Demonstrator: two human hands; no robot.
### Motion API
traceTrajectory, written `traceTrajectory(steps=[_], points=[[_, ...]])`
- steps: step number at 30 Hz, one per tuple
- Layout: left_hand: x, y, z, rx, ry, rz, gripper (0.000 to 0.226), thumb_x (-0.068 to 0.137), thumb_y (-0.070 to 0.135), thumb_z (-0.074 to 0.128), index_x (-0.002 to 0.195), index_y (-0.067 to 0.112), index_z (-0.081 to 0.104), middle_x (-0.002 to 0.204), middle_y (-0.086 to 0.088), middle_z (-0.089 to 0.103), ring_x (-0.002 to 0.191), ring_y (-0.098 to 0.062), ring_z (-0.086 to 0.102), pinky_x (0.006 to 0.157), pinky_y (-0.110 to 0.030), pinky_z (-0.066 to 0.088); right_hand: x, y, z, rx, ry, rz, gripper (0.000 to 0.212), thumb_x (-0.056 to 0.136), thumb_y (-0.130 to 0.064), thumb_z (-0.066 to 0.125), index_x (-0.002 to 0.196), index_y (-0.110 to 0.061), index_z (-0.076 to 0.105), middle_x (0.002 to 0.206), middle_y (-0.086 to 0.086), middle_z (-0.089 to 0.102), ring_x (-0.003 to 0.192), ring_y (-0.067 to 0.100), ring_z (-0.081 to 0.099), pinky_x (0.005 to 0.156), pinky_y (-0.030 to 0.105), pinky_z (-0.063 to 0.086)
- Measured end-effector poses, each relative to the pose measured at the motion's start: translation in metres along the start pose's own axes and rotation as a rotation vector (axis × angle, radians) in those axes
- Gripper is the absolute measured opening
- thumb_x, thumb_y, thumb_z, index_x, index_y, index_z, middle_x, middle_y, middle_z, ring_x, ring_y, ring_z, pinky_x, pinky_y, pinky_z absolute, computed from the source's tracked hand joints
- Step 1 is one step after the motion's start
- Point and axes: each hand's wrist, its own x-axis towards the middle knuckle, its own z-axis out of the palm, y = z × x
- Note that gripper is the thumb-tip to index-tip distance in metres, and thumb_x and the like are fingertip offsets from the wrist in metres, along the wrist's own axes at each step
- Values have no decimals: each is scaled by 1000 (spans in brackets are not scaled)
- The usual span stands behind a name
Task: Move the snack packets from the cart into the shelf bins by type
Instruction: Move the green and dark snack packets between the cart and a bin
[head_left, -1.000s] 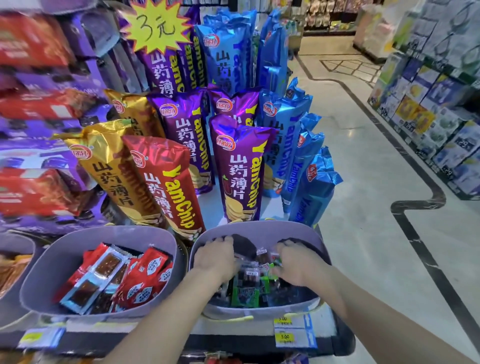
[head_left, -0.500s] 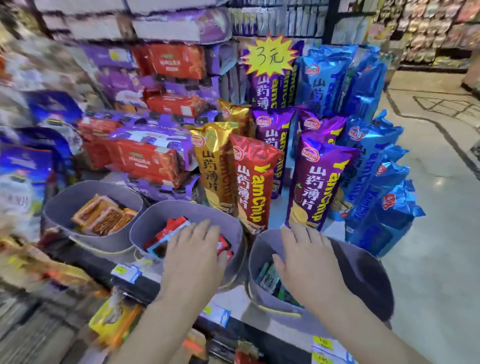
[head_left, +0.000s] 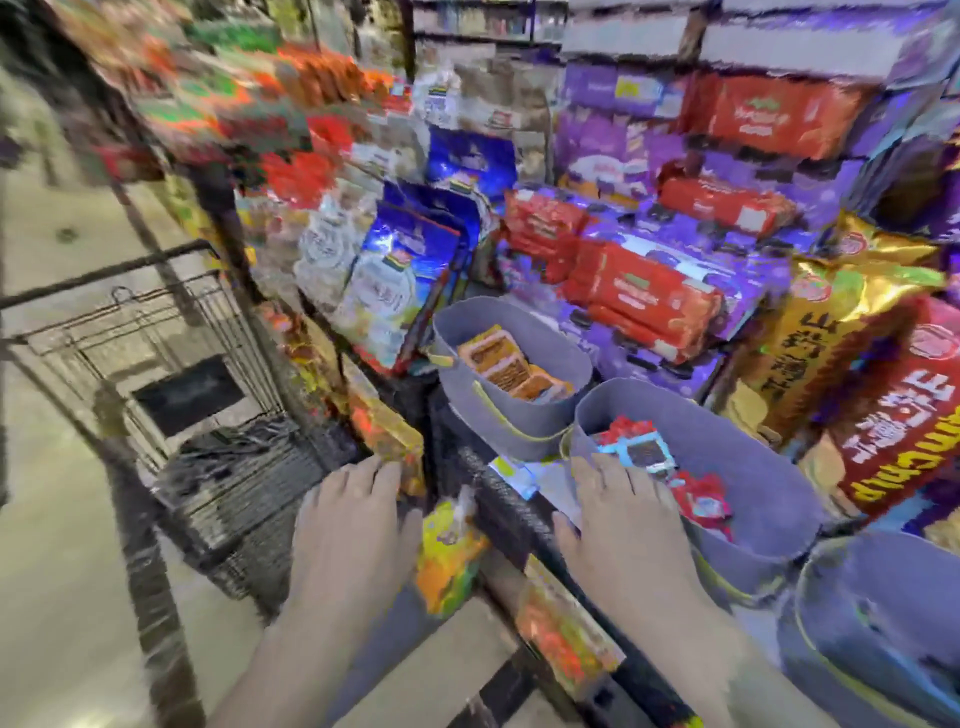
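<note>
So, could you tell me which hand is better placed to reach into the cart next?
Probably the left hand: open, empty and nearest the cart, while the right hand lies over the middle grey bin.

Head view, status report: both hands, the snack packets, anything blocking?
Left hand open, empty, between cart and bins. Right hand open at near rim of red-packet bin. Cart contents too blurred to tell. Nothing seen blocking.
</note>
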Motion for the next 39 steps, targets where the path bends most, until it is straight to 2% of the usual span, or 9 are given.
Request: traceTrajectory(steps=[3,5,9,14,20,23,29,34,39], points=[[-7,-62,4,13,-44,-120,58,103,56,46,155,30,42,164,9,41,149,-19,40,120,-37,34,13,-62,10,32,-5,-94,53,75,-38,85,117,-9,71,115,12,70,100,38,67,84,48,55],[-12,-101,9,4,-56,-208,58,104,56,45,156,30,41,165,9,39,150,-18,38,122,-37,33,24,-100,17,61,-28,-176,53,80,-39,81,123,-10,69,122,11,69,107,36,67,89,49,55],[-15,-159,14,-38,-94,-391,60,105,56,46,159,33,37,167,12,37,153,-16,34,124,-38,29,47,-158,39,53,-86,-360,57,100,-48,44,150,-21,44,149,1,48,132,28,49,111,43,38],[-6,-215,25,-49,-155,-569,58,105,57,45,158,34,38,164,11,40,151,-16,38,121,-38,35,93,-224,64,62,-163,-533,63,104,-53,37,158,-24,26,161,-1,32,143,25,36,117,40,27],[41,-276,36,-19,-196,-686,57,107,55,41,158,34,32,168,10,33,153,-17,34,122,-36,32,184,-307,90,66,-199,-662,62,102,-52,44,155,-21,34,156,1,40,139,28,42,113,43,33],[81,-310,31,11,-202,-733,52,107,53,42,154,31,38,163,10,39,150,-17,37,120,-35,34,239,-349,100,56,-230,-730,61,103,-53,42,155,-21,33,157,1,39,140,27,41,113,42,34],[162,-384,25,9,-156,-819,60,108,53,39,162,29,31,170,7,29,156,-18,29,124,-37,29,331,-435,113,24,-265,-818,62,103,-53,41,155,-19,35,154,3,43,136,27,44,111,41,37],[204,-430,36,-67,-155,-881,57,108,49,43,160,27,36,167,5,36,152,-20,34,120,-38,32,376,-499,123,4,-294,-885,60,103,-52,40,154,-19,33,151,2,45,134,26,45,110,39,38],[244,-489,63,-115,-167,-856,57,106,48,48,157,23,41,159,4,46,143,-23,44,113,-37,37,403,-557,147,-12,-335,-885,56,103,-49,42,150,-19,38,150,3,45,133,27,46,109,39,39]])
